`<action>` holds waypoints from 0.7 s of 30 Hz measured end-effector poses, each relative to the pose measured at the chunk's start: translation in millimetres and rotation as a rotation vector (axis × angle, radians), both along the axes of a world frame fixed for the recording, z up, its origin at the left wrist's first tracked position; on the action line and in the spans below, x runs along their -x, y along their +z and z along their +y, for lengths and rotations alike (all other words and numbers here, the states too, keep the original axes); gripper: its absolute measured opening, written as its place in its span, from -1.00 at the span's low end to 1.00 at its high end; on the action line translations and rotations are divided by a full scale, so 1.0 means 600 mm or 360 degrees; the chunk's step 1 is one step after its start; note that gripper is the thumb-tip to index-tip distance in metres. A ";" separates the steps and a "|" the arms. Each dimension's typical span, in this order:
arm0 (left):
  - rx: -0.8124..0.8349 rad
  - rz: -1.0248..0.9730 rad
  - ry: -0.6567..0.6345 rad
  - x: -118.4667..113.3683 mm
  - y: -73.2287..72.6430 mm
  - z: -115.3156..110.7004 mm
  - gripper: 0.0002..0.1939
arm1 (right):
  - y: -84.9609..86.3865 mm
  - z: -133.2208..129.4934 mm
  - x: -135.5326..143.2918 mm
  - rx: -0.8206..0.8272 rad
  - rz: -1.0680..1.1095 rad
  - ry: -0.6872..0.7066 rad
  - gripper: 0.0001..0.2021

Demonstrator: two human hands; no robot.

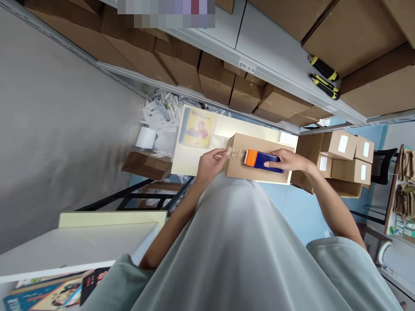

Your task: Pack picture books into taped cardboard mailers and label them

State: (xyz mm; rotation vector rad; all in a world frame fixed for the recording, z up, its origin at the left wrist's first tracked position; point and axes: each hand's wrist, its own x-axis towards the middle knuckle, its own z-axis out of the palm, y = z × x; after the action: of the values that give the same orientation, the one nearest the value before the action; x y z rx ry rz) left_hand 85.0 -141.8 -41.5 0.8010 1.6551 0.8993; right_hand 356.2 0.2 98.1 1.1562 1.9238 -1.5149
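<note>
Dispenser [264,161], navy with toothed orange end, hands [285,160] [212,163] gripping: right it, left clear tape [237,153].

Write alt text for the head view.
The right hand holds a blue and orange tape dispenser over a cardboard box while the left hand touches clear tape at its end, below shelves of boxes.
</note>
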 end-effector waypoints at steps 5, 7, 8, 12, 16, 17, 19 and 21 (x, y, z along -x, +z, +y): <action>-0.0061 0.0447 -0.0030 -0.039 0.041 0.005 -0.63 | -0.010 0.002 -0.007 -0.0041 0.0040 0.0045 -0.32; -0.0033 0.0483 0.0015 -0.047 0.036 0.006 -0.68 | -0.014 0.003 -0.009 -0.0086 0.0043 0.0088 -0.32; -0.0028 0.0490 0.0045 -0.049 0.032 0.007 -0.70 | -0.016 0.003 -0.010 -0.0106 0.0033 0.0113 -0.32; -0.0043 0.0461 0.0153 -0.051 0.013 0.006 -0.72 | -0.016 0.004 -0.007 -0.0036 0.0031 0.0193 -0.33; 0.0005 0.0347 0.0267 -0.050 0.005 0.006 -0.69 | -0.003 0.012 -0.041 -0.0020 -0.0029 0.0229 -0.33; 0.0029 0.0333 0.0300 -0.050 0.005 0.008 -0.69 | 0.003 0.015 -0.064 -0.0005 -0.0055 0.0226 -0.33; 0.0085 0.0336 0.0360 -0.051 0.004 0.011 -0.69 | 0.017 0.024 -0.131 0.0086 -0.0109 0.0193 -0.33; 0.0149 0.0375 0.0397 -0.055 0.006 0.017 -0.68 | 0.033 0.033 -0.217 0.0208 -0.0177 0.0137 -0.33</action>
State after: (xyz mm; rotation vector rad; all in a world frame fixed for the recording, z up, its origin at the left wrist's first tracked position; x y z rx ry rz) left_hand 117.8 -131.8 -38.0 0.6647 2.0222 0.9168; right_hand 486.4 19.9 118.0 1.0644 1.7516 -1.4751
